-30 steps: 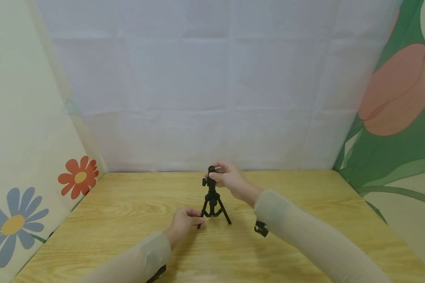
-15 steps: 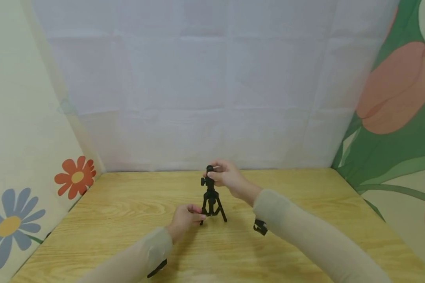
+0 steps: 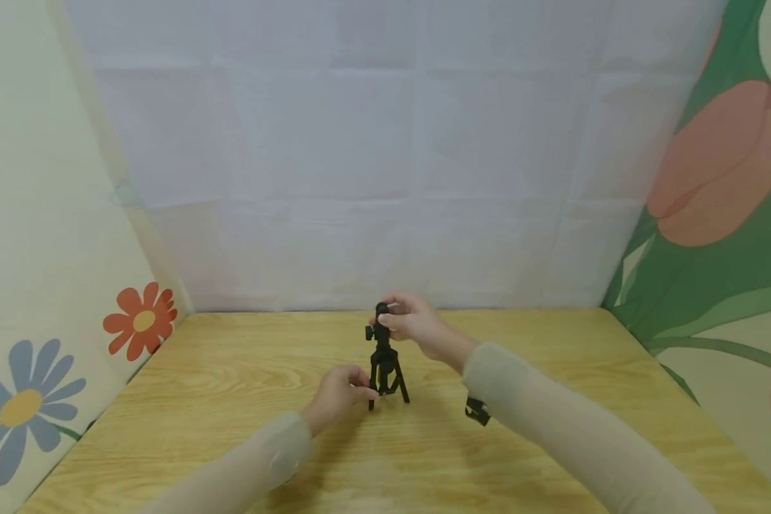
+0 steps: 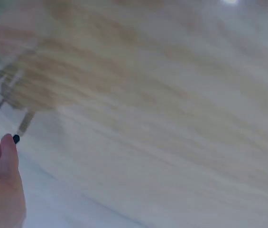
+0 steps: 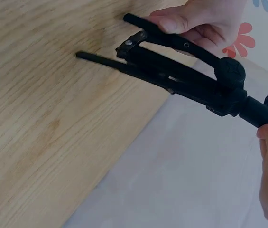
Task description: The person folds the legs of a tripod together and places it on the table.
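The right hand [image 3: 417, 325] grips the upper end of a small black tripod [image 3: 383, 355], thumb in front and fingers wrapped behind. The left hand [image 3: 337, 396] pinches one lower leg between thumb and fingers (the right wrist view shows this best). The tripod is upright, its legs partly spread, near the middle of the table's width; whether every foot touches the wood I cannot tell. A side knob [image 3: 369, 333] juts out left of its neck, just beside the right hand's grip.

Around it, the wood-grain table [image 3: 186, 400] runs out on both sides and toward the viewer. Its far edge passes just behind the tripod's head, where a creased white cloth [image 3: 373, 143] rises like a wall. The left sleeve [image 3: 250, 457] and the right sleeve [image 3: 552, 407] cross the near part, taking up room there; a black wrist-worn piece [image 3: 477, 411] hangs beneath the right cuff.

Farther off, the table's side edges meet patterned panels: a red flower [image 3: 144, 321] and a blue flower [image 3: 21, 407] at left, a large pink tulip [image 3: 713, 171] at right.
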Demonstrator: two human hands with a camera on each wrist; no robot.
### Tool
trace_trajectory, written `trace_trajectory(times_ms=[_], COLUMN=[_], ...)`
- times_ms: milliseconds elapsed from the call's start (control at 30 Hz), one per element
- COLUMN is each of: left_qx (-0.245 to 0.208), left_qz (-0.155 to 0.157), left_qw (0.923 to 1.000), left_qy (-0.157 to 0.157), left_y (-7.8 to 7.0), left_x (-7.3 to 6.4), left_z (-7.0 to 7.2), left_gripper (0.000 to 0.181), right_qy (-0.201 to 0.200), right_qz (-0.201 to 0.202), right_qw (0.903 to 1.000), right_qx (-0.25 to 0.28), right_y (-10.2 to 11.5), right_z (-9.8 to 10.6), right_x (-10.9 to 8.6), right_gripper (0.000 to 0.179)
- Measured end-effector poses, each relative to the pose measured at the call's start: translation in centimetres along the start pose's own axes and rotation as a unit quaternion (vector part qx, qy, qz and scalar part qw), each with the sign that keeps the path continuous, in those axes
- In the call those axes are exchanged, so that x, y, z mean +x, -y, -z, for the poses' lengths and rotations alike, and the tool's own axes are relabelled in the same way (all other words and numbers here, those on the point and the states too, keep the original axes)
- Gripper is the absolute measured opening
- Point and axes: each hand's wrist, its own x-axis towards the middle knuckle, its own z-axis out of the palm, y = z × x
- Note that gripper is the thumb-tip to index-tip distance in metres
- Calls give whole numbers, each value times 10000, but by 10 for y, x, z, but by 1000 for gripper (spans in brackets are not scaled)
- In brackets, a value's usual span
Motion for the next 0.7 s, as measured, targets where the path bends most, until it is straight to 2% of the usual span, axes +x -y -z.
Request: trace_trajectory(times_ms=[167, 300, 467, 700], left_qx=[330, 386, 192, 81], left_qz=[-467, -771, -861, -690], left_qw=[9975, 9941, 9928, 9941], left_qy=[417, 664, 805, 827], left_y=[4, 5, 8, 5], left_x=[4, 6, 8, 10], left_z=[6, 9, 9, 5], left_gripper=[15, 15, 14, 14], right_qy=[175, 218, 205, 187], right_qz=[88, 71, -12, -47], right_qw=[9998, 9997, 9998, 9998], right_qx=[-3, 0, 31, 38], right_y=[-1, -1, 1, 0], right_z=[2, 2, 2, 3], right_x=[1, 1, 0, 0], right_gripper=[21, 18, 16, 19])
